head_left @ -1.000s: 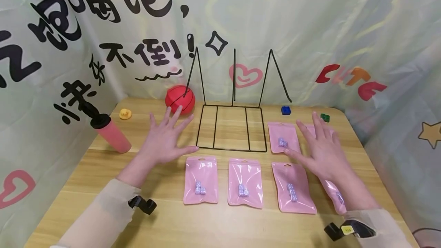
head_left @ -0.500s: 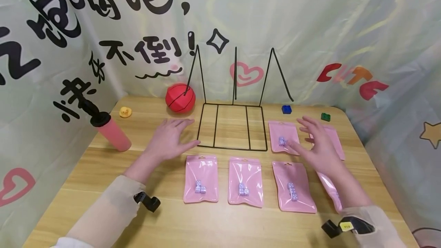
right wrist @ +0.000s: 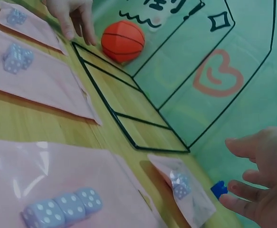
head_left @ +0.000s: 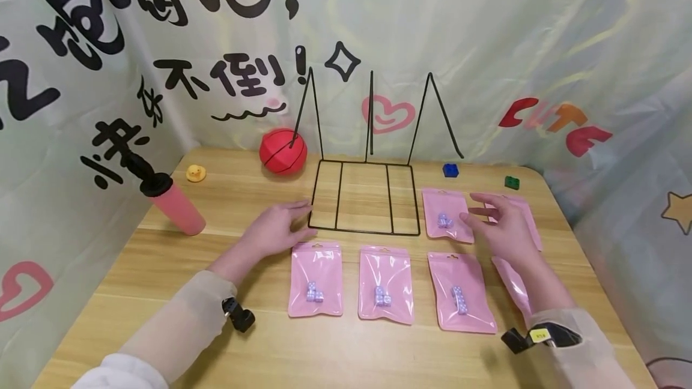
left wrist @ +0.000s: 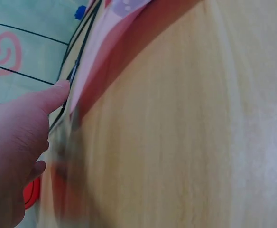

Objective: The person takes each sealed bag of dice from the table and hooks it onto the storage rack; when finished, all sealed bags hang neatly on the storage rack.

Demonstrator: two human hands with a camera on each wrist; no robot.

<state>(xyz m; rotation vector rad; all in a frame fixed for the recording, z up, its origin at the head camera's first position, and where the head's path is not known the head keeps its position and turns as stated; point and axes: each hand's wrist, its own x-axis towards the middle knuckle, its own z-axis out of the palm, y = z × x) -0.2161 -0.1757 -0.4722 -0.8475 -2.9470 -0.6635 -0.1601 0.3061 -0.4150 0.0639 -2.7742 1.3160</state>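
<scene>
Several pink zip bags with small lilac dice inside lie on the wooden table. Three form a front row, and one bag lies behind them on the right. My left hand rests flat on the table with straight fingers, at the front left corner of a black wire rack. My right hand hovers with relaxed, spread fingers over two more bags at the far right, partly hiding them. In the right wrist view, my right hand holds nothing and is near a bag.
A red ball sits behind the rack's left side. A pink pump leans at the left, with a yellow duck behind it. A blue brick and a green brick lie at the back right. Printed cloth walls surround the table.
Both hands came down from a raised, spread pose. The left settled flat by the rack's corner. The right drew back and lowered over the right-hand bags.
</scene>
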